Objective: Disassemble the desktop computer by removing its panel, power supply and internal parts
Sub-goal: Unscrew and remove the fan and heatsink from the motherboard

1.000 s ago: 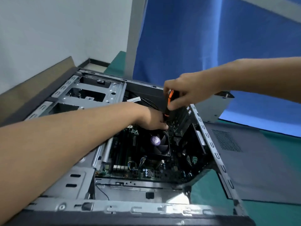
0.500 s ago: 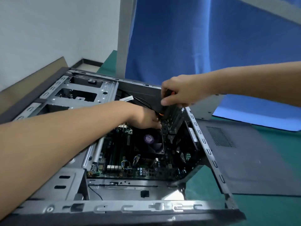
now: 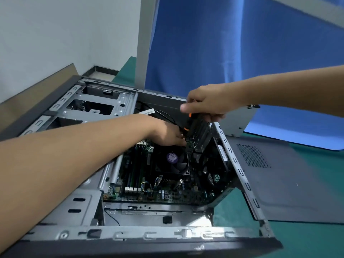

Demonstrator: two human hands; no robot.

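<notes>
The case (image 3: 130, 235) lies on its side on the table (image 3: 307, 243), open face up, with the board (image 3: 130, 175) and fan (image 3: 175, 162) showing inside it. The left forearm stretches across the case from its near left corner, and the left hand (image 3: 167, 135) dips inside, just beyond the fan, knuckles up. Its fingers point down toward the tip of the screwdriver (image 3: 187, 125), but their ends are tucked under the hand and I can't tell whether they pinch anything or only rest there. The right arm comes in from the right, above the case's far right corner. The right hand (image 3: 210, 104) grips the top of the screwdriver from above, fingers wrapped round the black and orange handle and thumb stuck out to the left. The shaft slants down into the case, its tip lost behind the left hand. The removed panel (image 3: 297, 183) lies flat right of the case. A grey box (image 3: 236, 120) stands behind the case, half covered by the right hand.
</notes>
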